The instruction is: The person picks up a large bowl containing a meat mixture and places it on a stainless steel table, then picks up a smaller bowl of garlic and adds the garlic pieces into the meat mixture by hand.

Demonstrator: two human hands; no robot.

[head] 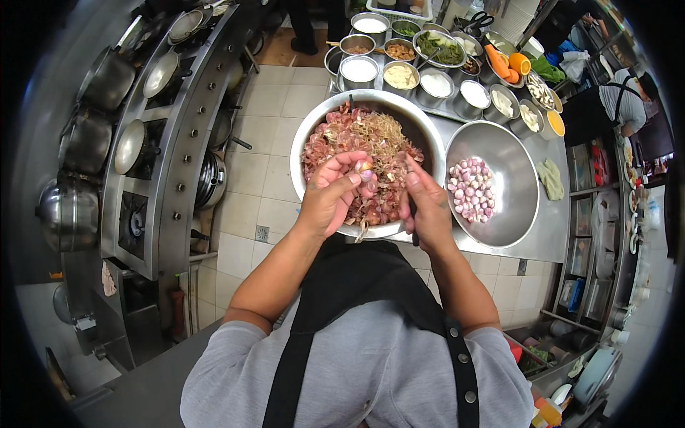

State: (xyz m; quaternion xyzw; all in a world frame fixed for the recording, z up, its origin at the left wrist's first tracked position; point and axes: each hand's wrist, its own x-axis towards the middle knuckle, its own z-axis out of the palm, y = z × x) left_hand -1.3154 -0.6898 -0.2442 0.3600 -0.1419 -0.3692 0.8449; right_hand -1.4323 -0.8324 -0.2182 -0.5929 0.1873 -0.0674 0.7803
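My left hand (333,191) pinches a small shallot (364,170), partly peeled, between thumb and fingertips. Close by on the right, my right hand (425,206) is closed around the dark handle of a small knife (413,214); its blade is hard to make out. Both hands are over a large steel bowl (299,184) heaped with reddish shallot skins (334,128) and pale root trimmings (382,134). To the right of it, a second steel bowl (514,184) holds a pile of peeled pink-white shallots (471,190).
Steel containers of white powder (358,69), pastes and chopped ingredients crowd the table's back. A green cloth (550,179) lies right of the second bowl. A gas range with pans (131,147) stands left. Another person (623,101) is at the far right; someone's legs (302,27) show beyond the table.
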